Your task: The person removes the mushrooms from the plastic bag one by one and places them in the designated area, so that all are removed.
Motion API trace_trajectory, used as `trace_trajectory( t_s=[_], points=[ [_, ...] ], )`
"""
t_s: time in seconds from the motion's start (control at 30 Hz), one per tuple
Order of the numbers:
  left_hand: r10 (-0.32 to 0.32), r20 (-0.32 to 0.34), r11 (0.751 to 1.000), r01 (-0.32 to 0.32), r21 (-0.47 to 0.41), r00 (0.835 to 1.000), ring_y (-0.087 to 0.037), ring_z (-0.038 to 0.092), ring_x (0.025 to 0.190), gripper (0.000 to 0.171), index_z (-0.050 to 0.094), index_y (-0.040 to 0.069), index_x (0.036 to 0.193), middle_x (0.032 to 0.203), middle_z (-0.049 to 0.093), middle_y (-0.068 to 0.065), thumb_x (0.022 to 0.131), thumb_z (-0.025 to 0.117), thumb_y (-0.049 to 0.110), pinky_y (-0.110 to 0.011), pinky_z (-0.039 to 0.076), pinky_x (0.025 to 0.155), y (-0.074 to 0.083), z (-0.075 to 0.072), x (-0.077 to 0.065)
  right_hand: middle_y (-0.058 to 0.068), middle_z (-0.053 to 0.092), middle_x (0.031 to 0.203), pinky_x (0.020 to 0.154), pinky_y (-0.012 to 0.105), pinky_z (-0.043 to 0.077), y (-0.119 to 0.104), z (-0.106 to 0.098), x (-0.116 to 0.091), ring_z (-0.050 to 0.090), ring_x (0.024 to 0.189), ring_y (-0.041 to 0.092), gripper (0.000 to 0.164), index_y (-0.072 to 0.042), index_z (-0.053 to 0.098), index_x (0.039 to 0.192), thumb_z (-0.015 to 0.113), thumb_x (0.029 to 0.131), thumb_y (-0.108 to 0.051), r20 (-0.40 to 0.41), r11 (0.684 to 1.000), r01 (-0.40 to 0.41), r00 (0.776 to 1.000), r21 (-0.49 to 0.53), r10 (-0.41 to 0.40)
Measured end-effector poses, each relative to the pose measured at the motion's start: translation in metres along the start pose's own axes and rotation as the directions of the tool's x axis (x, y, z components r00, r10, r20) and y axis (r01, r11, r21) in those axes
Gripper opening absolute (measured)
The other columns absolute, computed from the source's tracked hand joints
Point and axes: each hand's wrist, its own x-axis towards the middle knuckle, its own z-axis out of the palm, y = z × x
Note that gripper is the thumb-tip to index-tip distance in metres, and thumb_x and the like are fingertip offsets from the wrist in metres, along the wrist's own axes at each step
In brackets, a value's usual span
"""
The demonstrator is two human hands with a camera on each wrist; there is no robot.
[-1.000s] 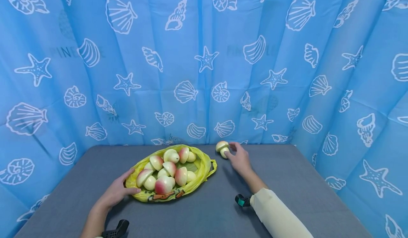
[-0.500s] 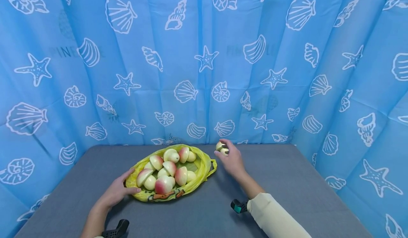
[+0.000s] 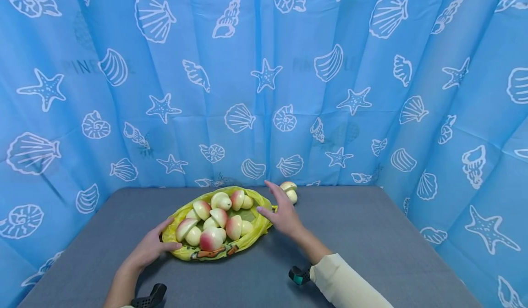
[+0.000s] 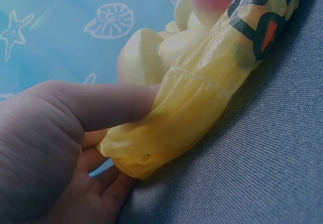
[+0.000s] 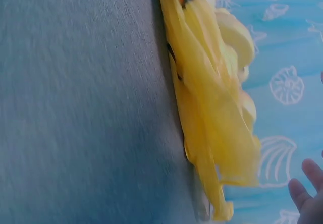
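Note:
A yellow plastic bag [image 3: 256, 235] lies with its mouth spread wide, and several toy mushrooms [image 3: 218, 217] with pink and cream caps sit inside. My left hand [image 3: 149, 247] holds the bag's left edge; the left wrist view has the thumb over the yellow rim [image 4: 192, 118] and fingers under it. At the bag's right edge, my right hand [image 3: 285, 214] is spread with nothing in it, thumb and forefinger apart. Behind that hand, a single toy mushroom [image 3: 291, 193] stands at the table's back edge. Only the right fingertips [image 5: 313, 176] show in the right wrist view.
A grey cloth covers the table [image 3: 371, 253]. Right behind its back edge hangs a blue curtain [image 3: 264, 92] with white shell prints, which also runs along the sides. Black wrist devices [image 3: 150, 296] sit on both forearms.
My right hand has come away from the single mushroom and moved left to the bag's right edge. The mushroom stays at the back; my left hand keeps its place.

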Motion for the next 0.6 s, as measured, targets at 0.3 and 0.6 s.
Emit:
trace_trajectory(
  t_s=[0.3, 0.6],
  points=[
    [0.000, -0.003, 1.000, 0.000, 0.006, 1.000, -0.054, 0.011, 0.138, 0.100, 0.017, -0.004, 0.153, 0.153, 0.014, -0.035, 0.083, 0.075, 0.038, -0.067, 0.017, 0.107, -0.002, 0.000, 0.002, 0.006, 0.033, 0.155, 0.107, 0.055, 0.032, -0.012, 0.020, 0.005, 0.030, 0.140, 0.030, 0.077, -0.018, 0.031, 0.153, 0.071, 0.089, -0.033, 0.221, 0.999, -0.004, 0.975, -0.041, 0.012],
    [-0.003, -0.002, 1.000, 0.003, 0.000, 1.000, -0.054, 0.011, 0.138, 0.100, 0.017, -0.004, 0.153, 0.152, 0.014, -0.036, 0.084, 0.075, 0.038, -0.067, 0.017, 0.107, -0.004, 0.001, 0.002, 0.006, 0.037, 0.153, 0.109, 0.049, 0.032, -0.016, 0.035, 0.010, 0.034, 0.139, 0.027, 0.078, -0.011, 0.031, 0.153, 0.071, 0.090, -0.033, 0.423, 0.994, 0.063, 0.906, -0.086, -0.021]
  ],
)
